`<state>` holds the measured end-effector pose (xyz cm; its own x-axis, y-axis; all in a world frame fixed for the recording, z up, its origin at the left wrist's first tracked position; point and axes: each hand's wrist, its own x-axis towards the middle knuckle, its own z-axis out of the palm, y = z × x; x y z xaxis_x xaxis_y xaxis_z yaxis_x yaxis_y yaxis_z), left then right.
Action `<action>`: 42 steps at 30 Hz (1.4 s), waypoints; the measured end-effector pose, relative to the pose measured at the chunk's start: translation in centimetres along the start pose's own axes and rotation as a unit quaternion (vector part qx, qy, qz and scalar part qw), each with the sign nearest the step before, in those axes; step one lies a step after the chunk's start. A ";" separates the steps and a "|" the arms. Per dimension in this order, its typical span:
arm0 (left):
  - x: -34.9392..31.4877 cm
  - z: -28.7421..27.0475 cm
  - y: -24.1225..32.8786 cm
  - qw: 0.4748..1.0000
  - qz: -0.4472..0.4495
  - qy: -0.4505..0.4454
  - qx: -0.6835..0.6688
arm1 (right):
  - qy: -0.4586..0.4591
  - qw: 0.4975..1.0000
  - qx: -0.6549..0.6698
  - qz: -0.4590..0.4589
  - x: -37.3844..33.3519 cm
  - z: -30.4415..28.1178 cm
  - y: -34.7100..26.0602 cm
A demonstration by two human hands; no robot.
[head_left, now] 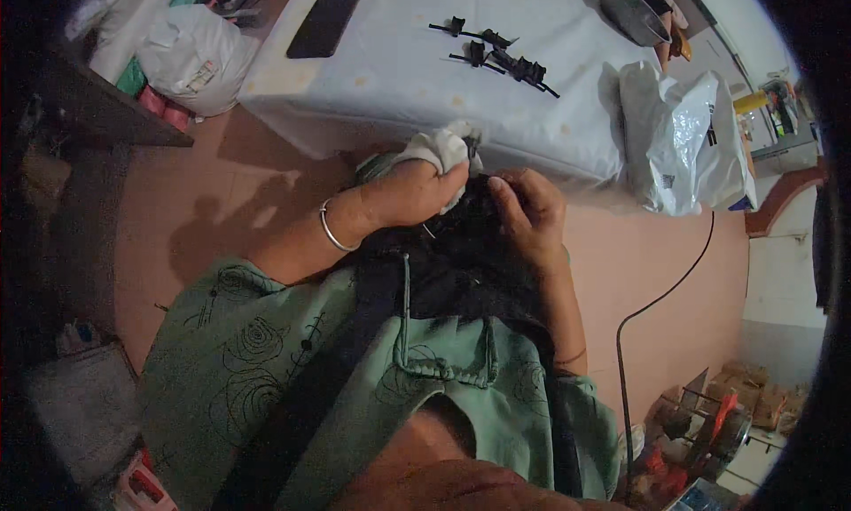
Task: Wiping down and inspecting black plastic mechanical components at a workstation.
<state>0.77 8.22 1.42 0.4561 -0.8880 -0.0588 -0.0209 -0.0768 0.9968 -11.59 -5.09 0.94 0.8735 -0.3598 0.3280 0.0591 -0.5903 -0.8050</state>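
My left hand (417, 192), with a silver bangle (332, 227) on its wrist, is closed around a crumpled white cloth (434, 146) just off the table's front edge. A small dark piece (473, 150) sticks up by the cloth at my fingertips; its kind is too blurred to name. Close on its right is my right hand (534, 211), its thumb and fingers pinched together. Whatever lies between those fingers is lost against the black fabric (461, 276) over my lap. On the table, beyond both hands, lie several small black parts with thin stems (479, 54).
A white-covered table (399, 85) stands ahead, with a dark phone (324, 25) at its left and a metal bowl (635, 15) at the far right. White plastic bags (678, 139) stand by its right side. A black cable (622, 334) runs down the right. Another stuffed bag (199, 59) sits left.
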 end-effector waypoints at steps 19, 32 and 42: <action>0.0 0.3 0.2 0.994 0.102 -0.027 -0.018 | 0.056 0.993 0.108 -0.010 -0.5 1.0 -0.8; -0.2 0.7 0.2 0.979 0.202 0.014 0.017 | 0.039 0.984 0.142 0.098 -0.1 1.5 -0.9; 0.8 1.0 -1.4 0.901 0.364 0.076 0.222 | -0.063 0.995 0.035 0.073 0.8 1.4 -0.5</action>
<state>0.26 7.20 -0.05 0.2936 -0.7058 0.6447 -0.7033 0.2972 0.6457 -10.25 -4.07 0.92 0.9289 -0.3411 0.1439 -0.0430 -0.4853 -0.8733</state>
